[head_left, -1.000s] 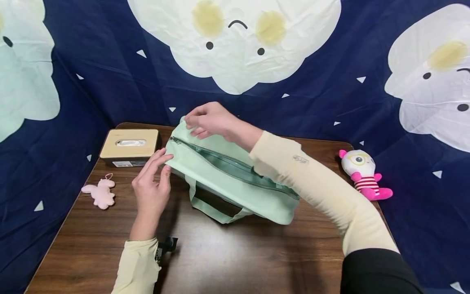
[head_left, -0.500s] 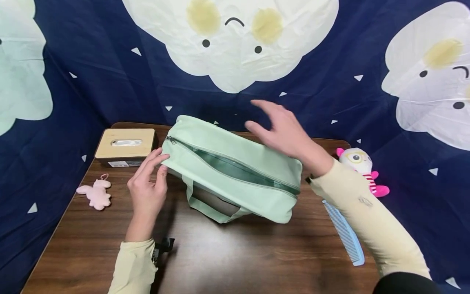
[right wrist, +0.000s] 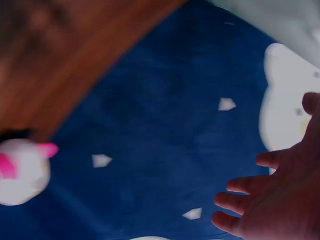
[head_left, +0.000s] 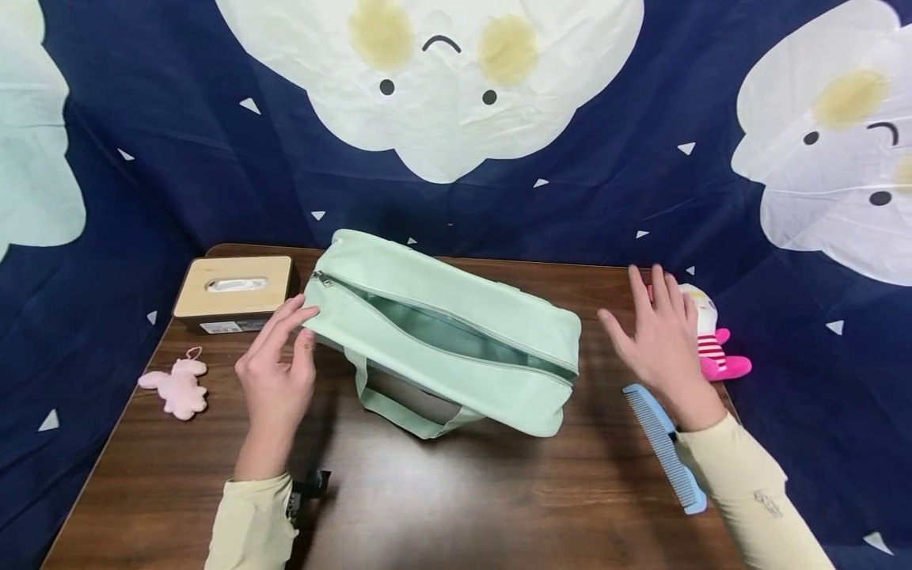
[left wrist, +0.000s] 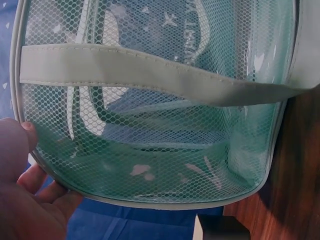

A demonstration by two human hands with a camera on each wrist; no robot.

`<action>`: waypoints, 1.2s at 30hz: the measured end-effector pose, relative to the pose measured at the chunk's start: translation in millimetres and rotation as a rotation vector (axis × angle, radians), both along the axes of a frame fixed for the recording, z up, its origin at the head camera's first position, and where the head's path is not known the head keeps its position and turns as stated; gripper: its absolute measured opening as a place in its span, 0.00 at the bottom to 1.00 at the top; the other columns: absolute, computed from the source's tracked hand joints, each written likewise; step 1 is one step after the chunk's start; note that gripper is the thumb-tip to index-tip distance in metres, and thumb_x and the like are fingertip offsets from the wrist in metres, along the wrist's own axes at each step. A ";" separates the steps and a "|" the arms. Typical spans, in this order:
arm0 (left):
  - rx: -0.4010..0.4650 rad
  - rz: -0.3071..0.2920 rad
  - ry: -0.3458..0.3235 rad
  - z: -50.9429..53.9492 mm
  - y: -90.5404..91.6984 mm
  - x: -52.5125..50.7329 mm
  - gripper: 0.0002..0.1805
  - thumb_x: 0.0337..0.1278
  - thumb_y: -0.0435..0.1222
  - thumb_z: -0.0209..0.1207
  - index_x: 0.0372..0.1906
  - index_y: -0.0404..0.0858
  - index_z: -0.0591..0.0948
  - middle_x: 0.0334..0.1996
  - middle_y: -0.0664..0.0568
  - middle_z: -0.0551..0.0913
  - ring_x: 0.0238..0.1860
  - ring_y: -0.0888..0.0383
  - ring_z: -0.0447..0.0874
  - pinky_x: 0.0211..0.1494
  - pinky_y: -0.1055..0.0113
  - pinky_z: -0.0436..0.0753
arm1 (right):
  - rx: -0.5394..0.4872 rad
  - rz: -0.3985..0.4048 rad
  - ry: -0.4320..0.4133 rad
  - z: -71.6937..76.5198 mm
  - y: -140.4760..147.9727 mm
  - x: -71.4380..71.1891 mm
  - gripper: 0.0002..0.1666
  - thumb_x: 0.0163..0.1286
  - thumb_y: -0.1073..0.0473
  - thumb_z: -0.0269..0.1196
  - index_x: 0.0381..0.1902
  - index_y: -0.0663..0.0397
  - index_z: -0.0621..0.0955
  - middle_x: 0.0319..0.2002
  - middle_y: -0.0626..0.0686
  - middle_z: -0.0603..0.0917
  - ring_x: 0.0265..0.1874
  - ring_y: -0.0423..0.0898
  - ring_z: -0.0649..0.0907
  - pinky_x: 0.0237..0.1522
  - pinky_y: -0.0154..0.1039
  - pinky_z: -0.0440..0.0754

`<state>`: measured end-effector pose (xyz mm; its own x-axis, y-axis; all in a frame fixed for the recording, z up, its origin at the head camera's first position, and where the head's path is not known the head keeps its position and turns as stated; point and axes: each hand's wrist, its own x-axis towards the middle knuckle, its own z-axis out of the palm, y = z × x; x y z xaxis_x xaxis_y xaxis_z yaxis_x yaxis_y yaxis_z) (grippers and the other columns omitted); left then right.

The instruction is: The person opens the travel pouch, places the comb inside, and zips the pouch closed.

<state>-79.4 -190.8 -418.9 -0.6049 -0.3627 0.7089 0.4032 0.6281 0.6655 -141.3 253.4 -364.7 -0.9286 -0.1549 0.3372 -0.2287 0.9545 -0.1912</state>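
Note:
A mint-green bag (head_left: 442, 289) stands on the table, its top zipper partly undone and the slot gaping. Its strap handle (head_left: 402, 413) hangs at the front. At the bag's left end my left hand (head_left: 274, 376) holds the edge. In the left wrist view, the thumb lies at the rim of the see-through mesh panel (left wrist: 165, 125), with the other fingers round the end. My right hand (head_left: 663, 344) is in the air right of the bag, fingers spread, holding nothing. It partly covers a pink and white plush doll (head_left: 711, 348). The right wrist view is blurred.
A blue comb (head_left: 666, 451) lies below the right hand, partly hidden by the sleeve. At the left are a tissue box (head_left: 231, 297) and a small pink plush keychain (head_left: 181, 389). A dark blue cloud-print cloth (head_left: 214, 182) hangs behind the table.
My right hand has left the bag's far left corner and swung right to beside the doll, its fingers spreading. The comb has come into view. My left hand stays at the bag's end.

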 end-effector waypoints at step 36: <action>0.019 0.004 -0.019 -1.4 0.9 -0.4 0.10 0.61 0.22 0.65 0.45 0.31 0.89 0.54 0.41 0.88 0.60 0.53 0.85 0.65 0.76 0.73 | -0.018 -0.193 -0.639 -129.7 118.6 110.9 0.63 0.65 0.42 0.70 0.76 0.79 0.50 0.71 0.88 0.49 0.69 0.86 0.55 0.59 0.82 0.62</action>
<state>-79.8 -189.9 -420.4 -0.6164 -0.3790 0.6903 0.3878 0.6168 0.6849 -30.4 372.1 -494.3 -0.9572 0.0344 -0.2875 0.1094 0.9623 -0.2491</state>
